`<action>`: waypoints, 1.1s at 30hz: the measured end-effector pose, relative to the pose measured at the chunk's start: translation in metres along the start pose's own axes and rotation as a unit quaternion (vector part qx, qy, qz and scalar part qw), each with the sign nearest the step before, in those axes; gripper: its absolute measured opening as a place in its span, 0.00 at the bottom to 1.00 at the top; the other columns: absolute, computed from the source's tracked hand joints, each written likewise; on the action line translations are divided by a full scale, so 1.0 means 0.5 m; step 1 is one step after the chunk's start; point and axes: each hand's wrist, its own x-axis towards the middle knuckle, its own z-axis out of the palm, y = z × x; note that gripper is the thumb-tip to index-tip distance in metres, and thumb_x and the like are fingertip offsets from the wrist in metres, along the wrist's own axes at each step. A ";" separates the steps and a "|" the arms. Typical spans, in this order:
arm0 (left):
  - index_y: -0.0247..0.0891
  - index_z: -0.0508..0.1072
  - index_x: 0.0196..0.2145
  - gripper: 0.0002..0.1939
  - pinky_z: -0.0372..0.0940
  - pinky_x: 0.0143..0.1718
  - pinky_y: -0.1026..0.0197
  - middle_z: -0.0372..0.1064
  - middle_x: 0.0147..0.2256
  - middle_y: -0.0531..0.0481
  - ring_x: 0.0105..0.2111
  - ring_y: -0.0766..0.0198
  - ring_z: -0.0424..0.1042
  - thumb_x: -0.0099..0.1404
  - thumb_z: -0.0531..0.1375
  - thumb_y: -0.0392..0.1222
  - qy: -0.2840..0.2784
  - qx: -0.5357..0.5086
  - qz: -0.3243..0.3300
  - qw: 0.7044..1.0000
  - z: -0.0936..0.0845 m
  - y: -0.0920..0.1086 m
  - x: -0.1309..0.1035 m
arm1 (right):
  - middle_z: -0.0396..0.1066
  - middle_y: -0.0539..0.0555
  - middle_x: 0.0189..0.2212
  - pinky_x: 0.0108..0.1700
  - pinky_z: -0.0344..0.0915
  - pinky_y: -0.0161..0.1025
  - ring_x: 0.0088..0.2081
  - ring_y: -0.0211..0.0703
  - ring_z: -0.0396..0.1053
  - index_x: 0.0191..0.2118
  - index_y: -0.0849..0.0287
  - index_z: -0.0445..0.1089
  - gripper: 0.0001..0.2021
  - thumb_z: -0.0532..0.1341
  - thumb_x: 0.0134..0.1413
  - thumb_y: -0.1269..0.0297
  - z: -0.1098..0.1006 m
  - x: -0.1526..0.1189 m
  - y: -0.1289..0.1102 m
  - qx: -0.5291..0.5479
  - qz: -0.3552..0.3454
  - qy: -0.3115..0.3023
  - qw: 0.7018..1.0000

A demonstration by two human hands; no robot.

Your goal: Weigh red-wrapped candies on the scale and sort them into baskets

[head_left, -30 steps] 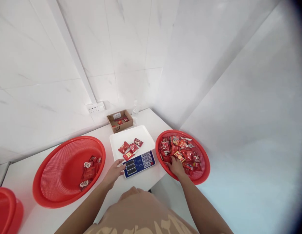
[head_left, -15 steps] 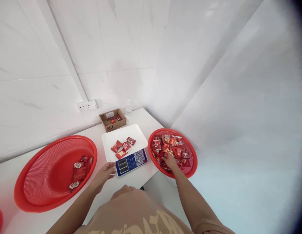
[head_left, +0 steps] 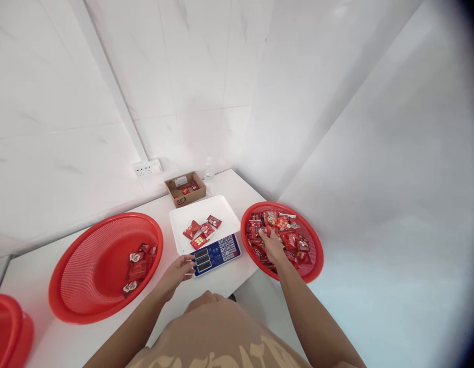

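My right hand [head_left: 273,247] reaches into the red plastic basket [head_left: 315,244] on the right, its fingers closed at a small red snack packet [head_left: 263,231] on top of the pile. Several shiny red packets [head_left: 288,238] lie heaped around it. At the left edge of the digital scale [head_left: 217,255], my left hand [head_left: 178,274] holds nothing, its fingers loosely apart beside the display. On the scale's white tray [head_left: 225,212] lie several red packets [head_left: 206,230] in a loose group.
A wide red basket [head_left: 68,255] on the left holds several packets [head_left: 139,267] at its right side. Behind the scale stand a small cardboard box [head_left: 193,196] with red items and a clear bottle [head_left: 209,168]. Another red container [head_left: 10,327] is at lower left. A wall socket [head_left: 147,167] is behind.
The view has turned slightly left, so everything appears shifted right. Within the right basket, my right hand has moved a little farther in over the packets. My left hand stays beside the scale.
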 end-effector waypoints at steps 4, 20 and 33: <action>0.37 0.68 0.42 0.26 0.61 0.43 0.56 0.69 0.40 0.44 0.39 0.60 0.69 0.47 0.64 0.52 -0.006 -0.005 0.003 1.000 0.001 0.000 -0.009 | 0.68 0.46 0.26 0.28 0.69 0.35 0.25 0.36 0.68 0.34 0.55 0.61 0.10 0.62 0.46 0.61 0.112 -0.014 -0.033 0.114 0.065 -0.087 0.988; 0.38 0.67 0.42 0.25 0.61 0.42 0.57 0.68 0.40 0.45 0.38 0.61 0.68 0.48 0.63 0.53 0.012 -0.011 0.000 1.000 -0.022 -0.014 -0.019 | 0.72 0.53 0.40 0.36 0.66 0.32 0.32 0.36 0.72 0.49 0.58 0.64 0.16 0.54 0.54 0.64 0.309 -0.040 -0.053 -0.270 -0.048 -0.206 0.939; 0.38 0.66 0.42 0.26 0.60 0.42 0.59 0.67 0.40 0.45 0.38 0.62 0.67 0.48 0.62 0.55 0.009 0.012 0.002 1.000 -0.020 -0.010 -0.025 | 0.71 0.55 0.48 0.49 0.59 0.39 0.49 0.47 0.67 0.52 0.54 0.68 0.19 0.51 0.55 0.66 0.285 -0.016 -0.040 -0.504 -0.149 -0.259 0.810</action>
